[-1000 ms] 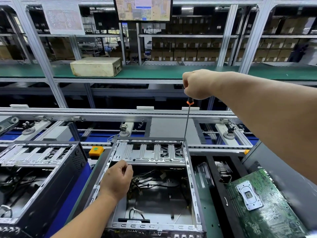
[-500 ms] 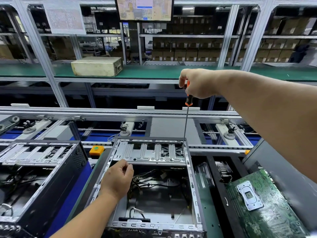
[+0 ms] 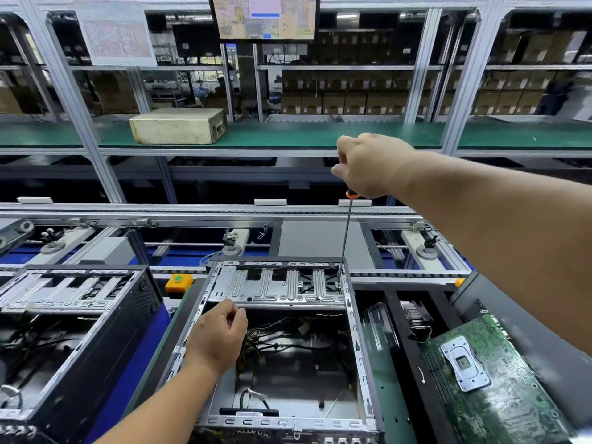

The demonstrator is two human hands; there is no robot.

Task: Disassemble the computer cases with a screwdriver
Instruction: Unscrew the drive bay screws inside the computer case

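Conveyor line bench, open computer case (image 3: 282,347) centre, right hand (image 3: 371,165) gripping screwdriver (image 3: 346,238) — tip at case's far-right bracket, left hand (image 3: 217,338) loosely curled on case's left rim — holding nothing

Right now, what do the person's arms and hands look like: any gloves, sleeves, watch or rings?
Both are bare. The left hand and right hand have no gloves, and no sleeves, watch or rings show on either forearm as far as the frame reaches.
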